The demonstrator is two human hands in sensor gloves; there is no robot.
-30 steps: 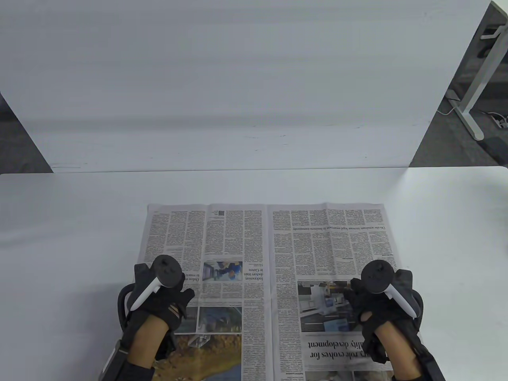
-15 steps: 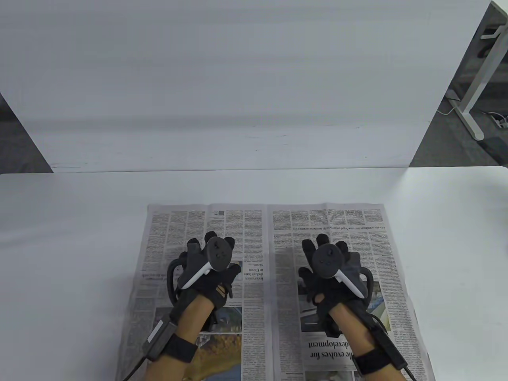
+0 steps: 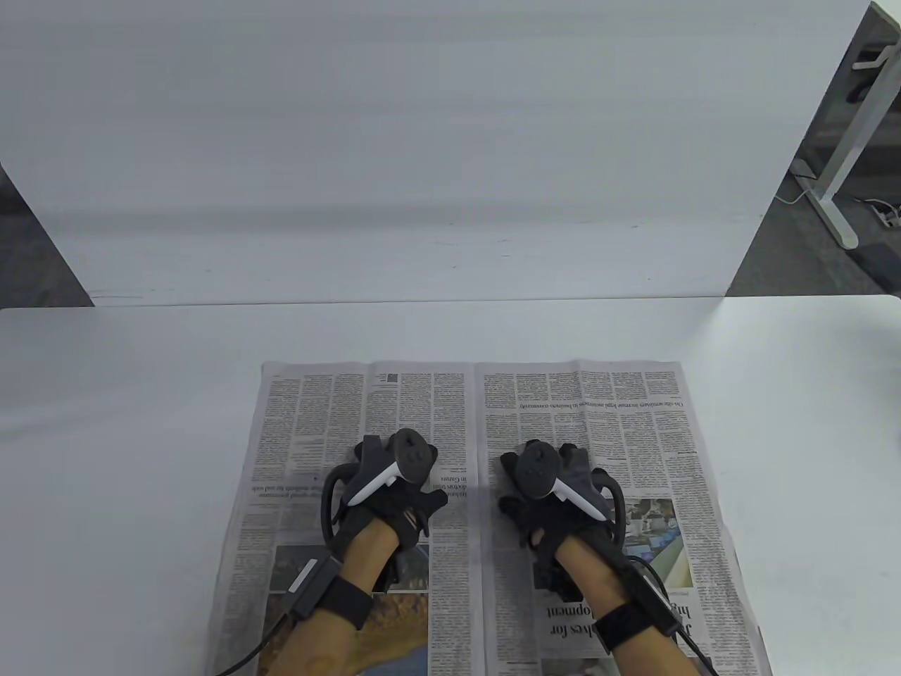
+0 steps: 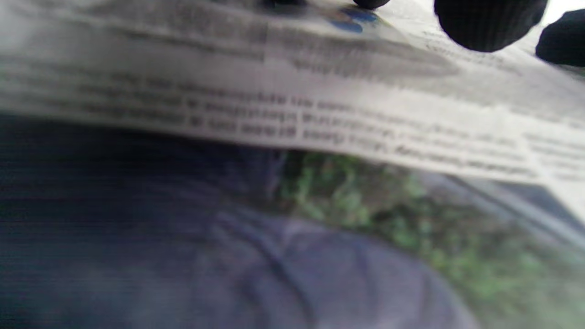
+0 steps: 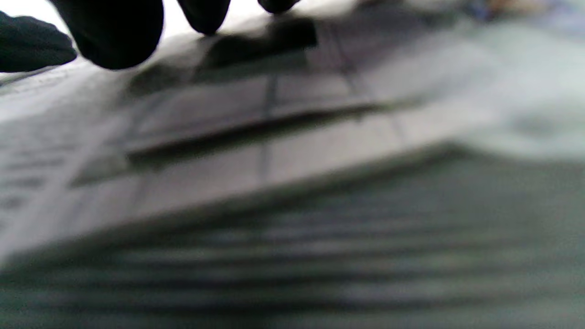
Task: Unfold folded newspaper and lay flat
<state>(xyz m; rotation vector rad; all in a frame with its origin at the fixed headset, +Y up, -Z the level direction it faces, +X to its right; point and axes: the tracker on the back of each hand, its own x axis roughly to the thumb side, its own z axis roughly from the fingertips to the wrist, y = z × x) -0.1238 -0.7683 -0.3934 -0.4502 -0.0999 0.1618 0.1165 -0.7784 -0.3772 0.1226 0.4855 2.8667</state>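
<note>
Newspaper (image 3: pixel 486 422) — open, headlines upside-down

Dark gloved fingers (image 5: pixel 114 32) hang at the top edge over blurred newspaper (image 5: pixel 283 137).

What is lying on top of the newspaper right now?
Both gloved hands: the left hand and the right hand rest on the open newspaper, one on each side of its centre fold. The print and photos beneath them are covered, as is the table under the sheet.
</note>
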